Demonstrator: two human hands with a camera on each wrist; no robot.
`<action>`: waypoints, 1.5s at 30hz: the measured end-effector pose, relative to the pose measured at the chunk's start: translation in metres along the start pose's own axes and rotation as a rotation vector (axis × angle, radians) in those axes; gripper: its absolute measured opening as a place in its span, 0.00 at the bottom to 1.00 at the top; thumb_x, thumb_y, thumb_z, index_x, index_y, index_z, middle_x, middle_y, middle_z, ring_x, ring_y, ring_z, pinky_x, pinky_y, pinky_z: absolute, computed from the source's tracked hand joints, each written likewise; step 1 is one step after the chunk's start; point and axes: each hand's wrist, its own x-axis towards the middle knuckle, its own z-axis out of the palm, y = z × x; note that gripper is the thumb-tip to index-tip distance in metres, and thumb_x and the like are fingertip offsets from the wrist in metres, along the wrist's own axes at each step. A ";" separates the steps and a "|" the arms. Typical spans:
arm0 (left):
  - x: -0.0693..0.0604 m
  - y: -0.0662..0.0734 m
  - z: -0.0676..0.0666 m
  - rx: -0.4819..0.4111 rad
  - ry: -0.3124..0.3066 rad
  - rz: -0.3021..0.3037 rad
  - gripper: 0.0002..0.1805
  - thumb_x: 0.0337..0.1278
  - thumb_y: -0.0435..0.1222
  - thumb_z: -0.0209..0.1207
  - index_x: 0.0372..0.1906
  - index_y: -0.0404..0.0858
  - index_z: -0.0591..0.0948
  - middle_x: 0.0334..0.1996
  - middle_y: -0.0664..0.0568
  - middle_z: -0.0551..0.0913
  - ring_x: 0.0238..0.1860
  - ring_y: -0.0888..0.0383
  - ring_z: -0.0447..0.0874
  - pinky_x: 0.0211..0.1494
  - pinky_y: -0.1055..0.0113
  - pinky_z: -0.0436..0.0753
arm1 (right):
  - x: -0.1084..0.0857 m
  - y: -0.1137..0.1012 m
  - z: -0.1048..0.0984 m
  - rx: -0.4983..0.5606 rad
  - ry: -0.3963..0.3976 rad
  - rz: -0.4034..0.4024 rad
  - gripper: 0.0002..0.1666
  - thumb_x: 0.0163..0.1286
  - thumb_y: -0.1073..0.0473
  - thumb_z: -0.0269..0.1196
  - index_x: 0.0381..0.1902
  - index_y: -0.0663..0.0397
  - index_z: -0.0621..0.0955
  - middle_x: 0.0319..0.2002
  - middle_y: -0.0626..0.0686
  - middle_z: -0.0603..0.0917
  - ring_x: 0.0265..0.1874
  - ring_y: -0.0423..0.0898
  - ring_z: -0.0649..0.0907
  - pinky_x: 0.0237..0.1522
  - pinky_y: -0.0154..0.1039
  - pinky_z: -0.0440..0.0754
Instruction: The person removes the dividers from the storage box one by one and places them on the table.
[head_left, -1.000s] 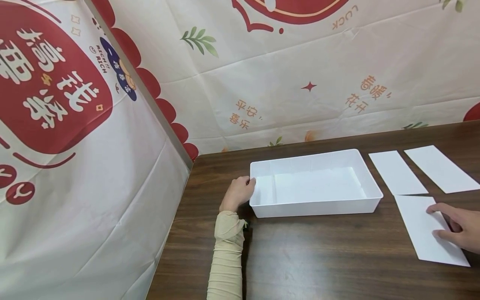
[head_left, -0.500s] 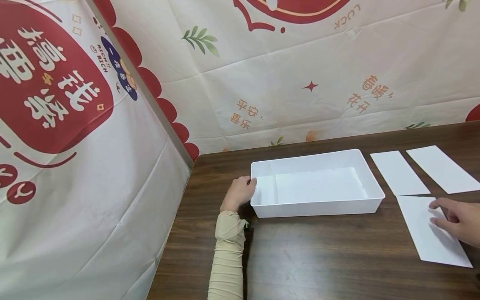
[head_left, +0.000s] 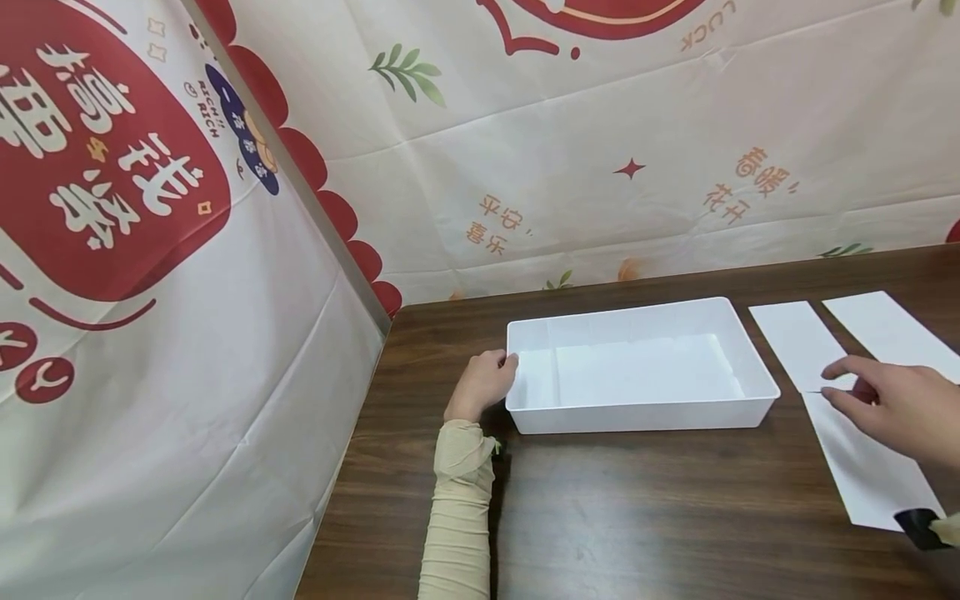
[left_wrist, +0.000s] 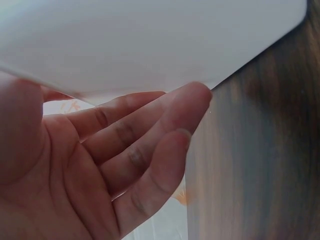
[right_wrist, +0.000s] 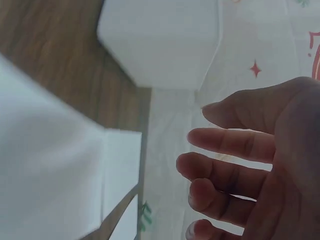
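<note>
A shallow white plastic tray (head_left: 645,417) lies on the table with its open side up. My left hand (head_left: 480,385) grips its left wall, thumb at the rim and fingers against the outside; the left wrist view shows those fingers (left_wrist: 145,145) touching the white wall. To the right of the tray lie three white rectangular cards: one at the back (head_left: 795,333), one farther right (head_left: 892,329), and one nearer (head_left: 847,467). My right hand (head_left: 900,408) hovers over the cards, holding nothing. In the right wrist view its fingers (right_wrist: 225,167) are loosely bent and apart from the thumb.
The dark wood table (head_left: 637,517) ends at a printed white cloth (head_left: 570,167) behind. Another printed cloth (head_left: 247,333) hangs along the left edge. A black strap (head_left: 922,529) shows at my right wrist.
My right hand has lifted off the near card and moved back and slightly left, over where the cards meet. The left hand keeps its hold on the tray. The view has shifted slightly.
</note>
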 end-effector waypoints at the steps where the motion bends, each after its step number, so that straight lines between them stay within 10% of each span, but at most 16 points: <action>1: 0.000 0.000 0.000 0.002 0.002 0.000 0.22 0.76 0.48 0.42 0.35 0.40 0.81 0.33 0.48 0.81 0.33 0.54 0.77 0.39 0.61 0.76 | 0.003 -0.005 -0.002 0.002 -0.008 -0.010 0.19 0.62 0.64 0.67 0.45 0.72 0.76 0.19 0.48 0.71 0.18 0.45 0.68 0.19 0.36 0.65; 14: -0.001 -0.005 -0.004 -0.004 0.009 0.000 0.22 0.76 0.48 0.42 0.30 0.41 0.78 0.25 0.49 0.76 0.27 0.55 0.74 0.32 0.64 0.72 | 0.042 -0.065 -0.008 0.095 0.072 -0.162 0.15 0.66 0.61 0.64 0.46 0.66 0.80 0.20 0.45 0.72 0.18 0.41 0.67 0.19 0.35 0.65; 45: -0.001 -0.001 -0.001 -0.016 0.004 -0.007 0.21 0.76 0.49 0.42 0.36 0.41 0.80 0.26 0.51 0.76 0.28 0.57 0.73 0.33 0.65 0.72 | 0.091 -0.154 0.009 0.293 -0.053 -0.279 0.15 0.70 0.58 0.61 0.49 0.63 0.81 0.23 0.47 0.76 0.20 0.42 0.71 0.24 0.38 0.69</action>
